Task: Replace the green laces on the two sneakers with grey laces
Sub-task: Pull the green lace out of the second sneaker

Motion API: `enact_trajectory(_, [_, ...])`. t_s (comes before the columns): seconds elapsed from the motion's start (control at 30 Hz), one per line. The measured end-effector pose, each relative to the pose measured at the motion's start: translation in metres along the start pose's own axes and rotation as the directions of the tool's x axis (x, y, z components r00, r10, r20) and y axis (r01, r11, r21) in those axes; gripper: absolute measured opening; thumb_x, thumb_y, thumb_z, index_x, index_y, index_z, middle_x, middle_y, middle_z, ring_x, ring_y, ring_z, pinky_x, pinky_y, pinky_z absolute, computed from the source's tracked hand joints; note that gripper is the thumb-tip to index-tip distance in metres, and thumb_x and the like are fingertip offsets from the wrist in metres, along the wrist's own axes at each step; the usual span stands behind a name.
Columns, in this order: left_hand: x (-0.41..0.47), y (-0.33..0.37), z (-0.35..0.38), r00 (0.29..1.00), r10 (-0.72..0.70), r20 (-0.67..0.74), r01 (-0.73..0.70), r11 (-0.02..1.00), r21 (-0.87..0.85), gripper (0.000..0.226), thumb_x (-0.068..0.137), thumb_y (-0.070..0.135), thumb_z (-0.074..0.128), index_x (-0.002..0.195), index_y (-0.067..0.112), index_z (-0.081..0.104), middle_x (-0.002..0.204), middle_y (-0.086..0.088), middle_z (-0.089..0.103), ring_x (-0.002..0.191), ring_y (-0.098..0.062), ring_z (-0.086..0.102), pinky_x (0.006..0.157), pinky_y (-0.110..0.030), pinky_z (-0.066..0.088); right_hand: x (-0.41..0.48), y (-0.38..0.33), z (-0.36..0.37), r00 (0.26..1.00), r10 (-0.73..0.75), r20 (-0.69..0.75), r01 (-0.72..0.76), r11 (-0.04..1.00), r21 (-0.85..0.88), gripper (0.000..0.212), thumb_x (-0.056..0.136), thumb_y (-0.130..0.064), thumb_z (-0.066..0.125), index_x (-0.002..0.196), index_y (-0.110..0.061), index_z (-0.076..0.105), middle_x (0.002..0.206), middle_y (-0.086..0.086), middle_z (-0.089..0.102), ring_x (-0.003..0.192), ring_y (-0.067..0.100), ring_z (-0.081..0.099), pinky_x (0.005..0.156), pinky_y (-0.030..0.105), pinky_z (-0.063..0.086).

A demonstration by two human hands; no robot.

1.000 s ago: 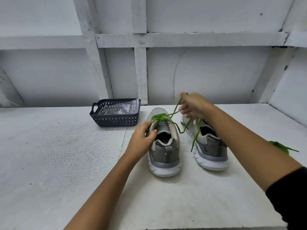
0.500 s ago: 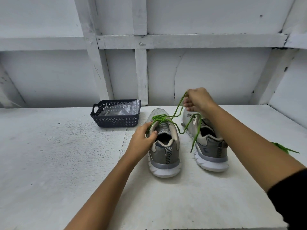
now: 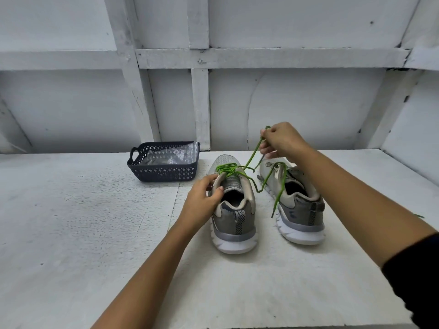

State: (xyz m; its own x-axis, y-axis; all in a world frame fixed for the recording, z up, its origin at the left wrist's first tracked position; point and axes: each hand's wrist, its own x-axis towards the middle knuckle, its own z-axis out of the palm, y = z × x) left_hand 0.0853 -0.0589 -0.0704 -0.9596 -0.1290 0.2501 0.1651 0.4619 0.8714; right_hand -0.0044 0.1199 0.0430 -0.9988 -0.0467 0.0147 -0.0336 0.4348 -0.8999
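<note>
The left hand (image 3: 202, 201) grips the collar of the left grey mesh sneaker (image 3: 235, 217), which stands on the white painted bench (image 3: 71, 233) just beside the matching right sneaker (image 3: 301, 217), heels toward the person. The right hand (image 3: 282, 141) pinches a bright green lace (image 3: 226, 167), raised above the toes (threaded through the left shoe, one loose end draped over the right). A dark blue perforated plastic basket (image 3: 164, 173) sits nearby, to the left.
</note>
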Motion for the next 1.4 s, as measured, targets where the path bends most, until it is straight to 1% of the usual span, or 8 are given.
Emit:
enact_trajectory(0.2, [0.001,0.0,0.0,1.0,0.001,0.001,-0.001,1.0,-0.02,0.034,0.092,0.019,0.056,0.126,0.019,0.057,0.119,0.001,0.06,0.107,-0.01,0.055,0.089,-0.023,0.042,-0.017,0.021,0.025,0.924,0.091,0.372,-0.01,0.977,-0.214,0.023,0.095,-0.012,0.054,0.073,-0.004,0.057,0.066,0.008,0.056,0.057,0.015,0.053,0.051,0.021,0.049])
enact_trajectory(0.47, [0.002,0.0,-0.001,1.0,0.006,0.007,-0.006,1.0,0.004,0.036,0.093,0.022,0.056,0.128,0.019,0.055,0.12,0.002,0.059,0.107,-0.009,0.055,0.088,-0.022,0.042,-0.006,0.011,0.014,0.999,-0.021,-0.027,0.019,0.996,-0.09,0.02,0.097,-0.013,0.048,0.082,-0.001,0.054,0.068,0.011,0.061,0.051,0.017,0.058,0.04,0.02,0.05])
enact_trajectory(0.63, [0.002,-0.001,-0.003,0.999,0.032,0.03,-0.033,0.999,0.024,0.034,0.093,0.028,0.056,0.126,0.02,0.057,0.118,0.002,0.06,0.107,-0.009,0.056,0.092,-0.026,0.044,-0.038,0.021,0.027,0.995,-0.095,-0.007,0.09,0.956,-0.278,0.027,0.094,-0.025,0.056,0.076,-0.005,0.055,0.06,0.009,0.061,0.045,0.019,0.057,0.046,0.023,0.052])
enact_trajectory(0.8, [0.006,0.01,-0.006,0.996,0.082,0.022,-0.081,0.996,-0.021,0.03,0.1,0.028,0.042,0.114,0.016,0.065,0.102,0.006,0.065,0.09,0.002,0.057,0.081,-0.017,0.043,-0.066,0.045,0.051,0.968,-0.245,-0.054,0.184,0.839,-0.512,0.026,0.091,-0.034,0.057,0.089,-0.009,0.058,0.089,0.013,0.066,0.09,0.03,0.06,0.077,0.035,0.044])
enact_trajectory(1.03, [0.043,0.019,-0.021,0.944,-0.233,0.233,0.276,0.946,-0.171,0.007,0.092,0.015,0.058,0.091,0.015,0.065,0.09,-0.006,0.062,0.087,-0.017,0.056,0.073,-0.029,0.046,-0.073,0.059,0.065,0.944,-0.256,-0.209,0.181,0.929,-0.322,0.02,0.088,-0.023,0.062,0.093,-0.011,0.046,0.088,0.003,0.054,0.086,0.024,0.055,0.065,0.023,0.027])
enact_trajectory(1.2, [0.064,0.024,-0.026,0.921,-0.231,0.315,0.244,0.97,-0.001,0.021,0.095,0.012,0.051,0.075,0.018,0.055,0.076,0.002,0.056,0.073,-0.008,0.05,0.063,-0.023,0.036,-0.068,0.06,0.068,0.969,-0.182,-0.169,0.126,0.946,-0.299,0.032,0.089,-0.025,0.061,0.113,-0.004,0.058,0.108,0.011,0.065,0.103,0.025,0.058,0.084,0.028,0.04])
enact_trajectory(1.3, [0.075,0.034,-0.023,0.94,-0.193,0.281,0.192,0.981,0.031,0.024,0.1,0.01,0.04,0.079,0.013,0.05,0.075,0.0,0.056,0.067,-0.008,0.052,0.055,-0.015,0.041,-0.066,0.057,0.067,0.977,-0.189,-0.102,0.134,0.908,-0.396,0.022,0.093,-0.024,0.053,0.096,-0.005,0.065,0.089,0.013,0.065,0.089,0.029,0.057,0.066,0.027,0.031])
enact_trajectory(1.4, [0.091,0.041,-0.022,0.973,-0.094,0.213,0.054,0.981,0.184,0.015,0.099,0.015,0.042,0.091,0.008,0.052,0.081,-0.004,0.057,0.076,-0.018,0.052,0.069,-0.026,0.043,-0.067,0.055,0.065,0.98,-0.186,-0.077,0.135,0.891,-0.433,0.023,0.093,-0.02,0.05,0.082,-0.003,0.061,0.073,0.01,0.054,0.073,0.024,0.047,0.056,0.028,0.017])
